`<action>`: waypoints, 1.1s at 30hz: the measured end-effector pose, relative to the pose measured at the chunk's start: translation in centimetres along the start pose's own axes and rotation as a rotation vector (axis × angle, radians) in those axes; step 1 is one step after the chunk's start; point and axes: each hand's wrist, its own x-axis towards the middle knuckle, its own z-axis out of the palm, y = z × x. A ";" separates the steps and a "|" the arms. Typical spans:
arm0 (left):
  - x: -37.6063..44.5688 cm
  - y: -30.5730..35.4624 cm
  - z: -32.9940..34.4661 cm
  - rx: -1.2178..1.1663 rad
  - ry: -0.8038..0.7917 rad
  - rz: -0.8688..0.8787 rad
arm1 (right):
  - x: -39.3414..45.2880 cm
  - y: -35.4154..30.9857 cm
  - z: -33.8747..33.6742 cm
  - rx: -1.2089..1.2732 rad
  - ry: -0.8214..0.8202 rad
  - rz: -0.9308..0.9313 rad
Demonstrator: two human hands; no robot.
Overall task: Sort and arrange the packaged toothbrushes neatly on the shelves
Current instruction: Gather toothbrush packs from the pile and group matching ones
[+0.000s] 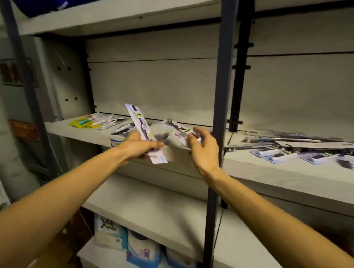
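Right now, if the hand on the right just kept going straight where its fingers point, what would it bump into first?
Probably the toothbrush pack lying tilted on the shelf edge. The right hand already has its fingertips at that pack's near end; the blur hides whether they touch it.

We see one packaged toothbrush [141, 126], purple-handled on a white card, standing nearly upright above the grey shelf [80, 130] edge. A second pack [180, 133] tilts beside it. More packs [99, 120] lie flat at the shelf's left, and a blurred, untidy heap [302, 147] sprawls on its right section.
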 end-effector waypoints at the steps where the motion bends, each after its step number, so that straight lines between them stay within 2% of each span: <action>1: 1.2 -0.2 -0.9 0.035 -0.007 -0.008 | 1.1 0.2 1.3 -0.013 0.001 0.022; 7: 7.1 -2.3 -5.3 0.027 -0.014 -0.033 | 7.7 2.6 7.4 -0.306 0.001 0.046; 13: 13.5 -4.5 -7.4 -0.051 -0.028 0.024 | 10.4 4.9 10.9 -0.771 -0.135 -0.036; 15: 15.9 -5.0 -7.4 -0.048 -0.032 0.056 | 11.1 5.4 11.0 -0.732 -0.089 -0.015; 19: 20.1 -5.4 -5.8 -0.092 -0.116 0.108 | 12.1 5.3 9.7 -0.588 0.134 -0.033; 24: 22.7 -3.4 -1.6 -0.099 -0.321 0.238 | 12.6 5.3 5.9 -0.837 0.269 -0.066; 26: 23.0 -2.5 0.1 -0.090 -0.381 0.289 | 12.6 5.8 5.0 -0.900 0.299 0.013; 30: 22.8 -1.3 3.6 -0.068 -0.486 0.409 | 12.8 6.3 4.3 -0.719 0.412 0.182; 33: 22.4 -0.8 4.9 0.213 -0.451 0.554 | 13.0 6.2 4.1 -0.633 0.544 0.261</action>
